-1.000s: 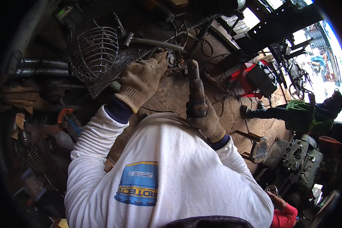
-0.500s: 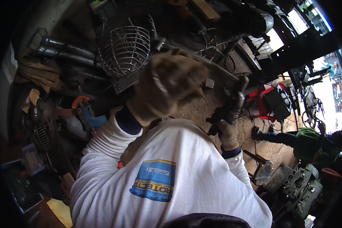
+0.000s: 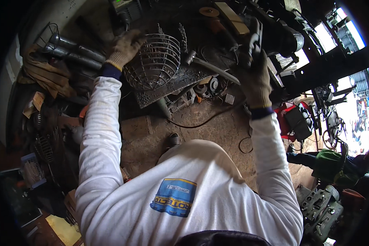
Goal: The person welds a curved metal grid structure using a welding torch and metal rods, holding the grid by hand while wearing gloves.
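A cage-like metal wire basket (image 3: 159, 61) lies on a dark, grimy metal bench top (image 3: 145, 98). My left hand (image 3: 126, 47), in a brown-stained knit work glove, is at the basket's upper left edge, its fingers bent over the wires. Out to the right, my gloved right hand (image 3: 256, 80) is closed around a dark tool, whose kind I cannot make out; the glove and shadow cover much of it. A silver, clamp-like metal piece (image 3: 256, 37) shows just beyond those fingers. Between the hands, a hammer (image 3: 211, 65) lies across the bench, its head near the basket.
A black cable (image 3: 197, 125) loops below the bench toward my right hand. Metal cylinders (image 3: 76, 53) lie at left; an angle grinder (image 3: 222, 30) and a wooden block (image 3: 232, 18) lie at the back. Another person (image 3: 336, 162) is at far right, near a red chair (image 3: 285, 119).
My left hand has moved from in front of my chest out to the basket. My right hand has gone forward from near my lap with the dark tool. The view has shifted slightly.
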Available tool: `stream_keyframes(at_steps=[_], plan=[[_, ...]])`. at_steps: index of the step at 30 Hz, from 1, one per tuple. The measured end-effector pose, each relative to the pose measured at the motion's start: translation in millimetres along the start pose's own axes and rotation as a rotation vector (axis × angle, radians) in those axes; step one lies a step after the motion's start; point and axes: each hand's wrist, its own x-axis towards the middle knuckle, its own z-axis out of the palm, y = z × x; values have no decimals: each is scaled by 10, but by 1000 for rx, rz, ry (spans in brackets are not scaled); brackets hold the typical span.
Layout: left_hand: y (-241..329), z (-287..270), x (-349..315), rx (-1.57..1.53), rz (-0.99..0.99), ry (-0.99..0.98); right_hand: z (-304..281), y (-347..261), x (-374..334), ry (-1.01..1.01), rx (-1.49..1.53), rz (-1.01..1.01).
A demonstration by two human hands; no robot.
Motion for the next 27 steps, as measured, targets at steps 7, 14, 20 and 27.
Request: stream_keyframes(at_steps=[7, 14, 20, 27], plan=[[-115, 259, 177, -221, 18, -184, 628, -506, 734, -66, -215, -168], [19, 94, 154, -60, -33, -180, 957, -716, 804, -111, -296, -485], [-55, 165, 148, -183, -82, -143, 1111, -738, 864, -142, -427, -538], [211, -157, 154, -149, -104, -278, 1114, -571, 1045, -98, -69, -118]])
